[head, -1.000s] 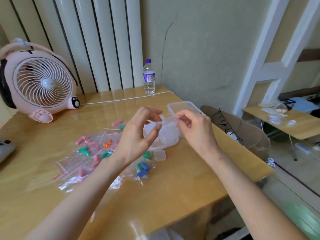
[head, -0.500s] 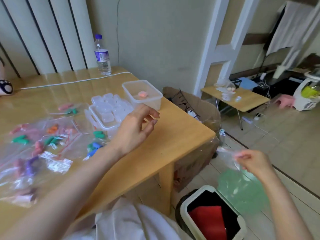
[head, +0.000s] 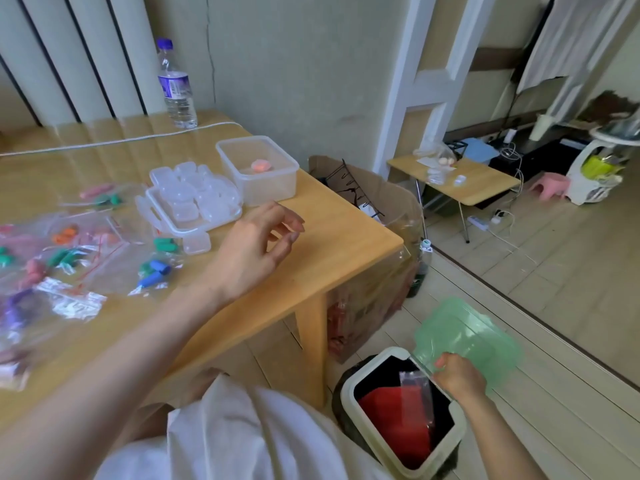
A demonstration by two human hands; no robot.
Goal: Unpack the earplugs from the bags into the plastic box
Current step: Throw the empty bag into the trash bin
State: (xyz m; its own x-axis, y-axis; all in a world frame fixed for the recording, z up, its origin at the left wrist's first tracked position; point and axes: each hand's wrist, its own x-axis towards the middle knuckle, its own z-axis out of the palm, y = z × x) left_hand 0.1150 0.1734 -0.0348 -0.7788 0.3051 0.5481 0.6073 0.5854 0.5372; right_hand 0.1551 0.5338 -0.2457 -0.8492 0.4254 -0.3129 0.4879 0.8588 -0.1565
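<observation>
The left arm is bare and reaches from the lower left up and to the right across the table. The left hand hovers above the table near its edge, wrist straight, fingers loosely bent and spread, thumb apart from them, holding nothing. The right arm stretches down and forward at the lower right. The right hand is low, back up, fingers curled. A bag hangs at its fingertips; whether they pinch it is unclear.
</observation>
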